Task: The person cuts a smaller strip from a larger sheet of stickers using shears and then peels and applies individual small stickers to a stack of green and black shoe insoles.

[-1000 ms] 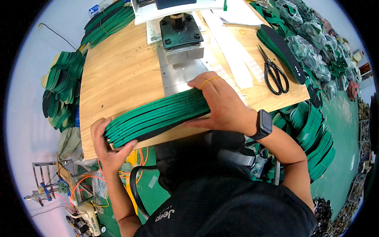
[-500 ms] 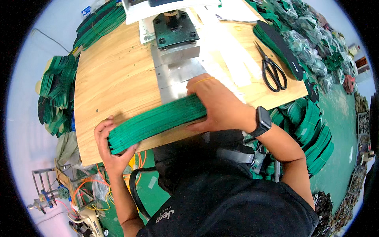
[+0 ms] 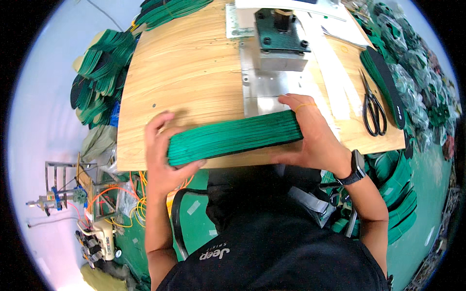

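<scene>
A thick stack of green insoles (image 3: 235,137) with dark edges lies between my hands near the front edge of the wooden table. Its layers stand on edge and look fairly flush. My left hand (image 3: 165,153) cups the left end, fingers at the far side and thumb along the near side. Against the right end presses my right hand (image 3: 318,138), its thumb on the near side and its fingers curved over the far corner. A yellow band circles one right finger, and a black watch (image 3: 358,167) is on that wrist. Just beyond the stack is a press's metal plate (image 3: 272,87).
The press head (image 3: 283,36) stands above its plate. To the right on the wooden table (image 3: 194,72) lie black scissors (image 3: 373,109) and a bundle of insoles (image 3: 384,85). Insole piles (image 3: 104,72) flank the table's left; plastic-bagged goods (image 3: 412,89) heap up at the right.
The view has shifted, so the table sits further right in the picture. The stack lies more level, and its left end, stepped before, looks more even. Both hands stay at its ends.
</scene>
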Demonstrator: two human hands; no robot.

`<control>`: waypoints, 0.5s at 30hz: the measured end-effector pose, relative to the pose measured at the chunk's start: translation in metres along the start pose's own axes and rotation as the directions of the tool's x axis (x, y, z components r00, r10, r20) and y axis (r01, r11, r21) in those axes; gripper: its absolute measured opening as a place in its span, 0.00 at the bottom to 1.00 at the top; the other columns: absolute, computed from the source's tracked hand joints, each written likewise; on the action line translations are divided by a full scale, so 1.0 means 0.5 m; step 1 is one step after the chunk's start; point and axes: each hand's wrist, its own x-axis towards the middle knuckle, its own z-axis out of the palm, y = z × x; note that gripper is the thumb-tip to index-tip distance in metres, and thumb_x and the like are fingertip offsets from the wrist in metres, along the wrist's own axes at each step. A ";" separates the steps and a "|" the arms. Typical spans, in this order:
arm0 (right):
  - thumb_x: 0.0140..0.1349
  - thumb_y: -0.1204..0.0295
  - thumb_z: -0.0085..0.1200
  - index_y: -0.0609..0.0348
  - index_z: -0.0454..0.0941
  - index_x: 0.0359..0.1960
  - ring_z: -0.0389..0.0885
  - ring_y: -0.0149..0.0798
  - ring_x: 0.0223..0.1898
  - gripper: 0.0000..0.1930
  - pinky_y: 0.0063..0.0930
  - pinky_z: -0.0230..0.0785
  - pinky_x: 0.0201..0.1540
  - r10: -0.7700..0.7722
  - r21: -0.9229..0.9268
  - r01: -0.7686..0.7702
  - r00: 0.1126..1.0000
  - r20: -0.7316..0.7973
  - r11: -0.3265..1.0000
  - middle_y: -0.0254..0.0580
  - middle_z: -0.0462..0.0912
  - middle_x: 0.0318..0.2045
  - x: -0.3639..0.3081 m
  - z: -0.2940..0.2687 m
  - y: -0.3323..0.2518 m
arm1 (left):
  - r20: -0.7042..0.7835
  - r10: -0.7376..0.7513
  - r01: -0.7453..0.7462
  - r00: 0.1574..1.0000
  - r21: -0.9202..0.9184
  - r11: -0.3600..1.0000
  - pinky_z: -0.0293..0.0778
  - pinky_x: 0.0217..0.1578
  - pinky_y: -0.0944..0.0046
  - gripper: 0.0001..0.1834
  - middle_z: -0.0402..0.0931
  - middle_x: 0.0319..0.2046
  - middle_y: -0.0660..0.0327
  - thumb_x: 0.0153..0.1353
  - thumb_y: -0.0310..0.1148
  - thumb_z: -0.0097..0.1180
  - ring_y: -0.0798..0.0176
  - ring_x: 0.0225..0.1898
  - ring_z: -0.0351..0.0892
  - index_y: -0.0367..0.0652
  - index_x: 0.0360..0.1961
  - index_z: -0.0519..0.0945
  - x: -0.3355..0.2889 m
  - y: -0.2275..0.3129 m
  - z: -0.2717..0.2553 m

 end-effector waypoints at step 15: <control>0.38 0.72 0.72 0.62 0.69 0.49 0.73 0.50 0.44 0.34 0.35 0.67 0.48 -0.041 0.130 0.050 0.997 -0.070 0.990 0.48 0.73 0.41 -0.006 0.006 0.016 | 0.008 -0.032 0.033 0.999 -0.226 0.974 0.69 0.50 0.56 0.38 0.70 0.50 0.50 0.32 0.32 0.73 0.50 0.51 0.72 0.40 0.51 0.75 -0.008 -0.014 0.022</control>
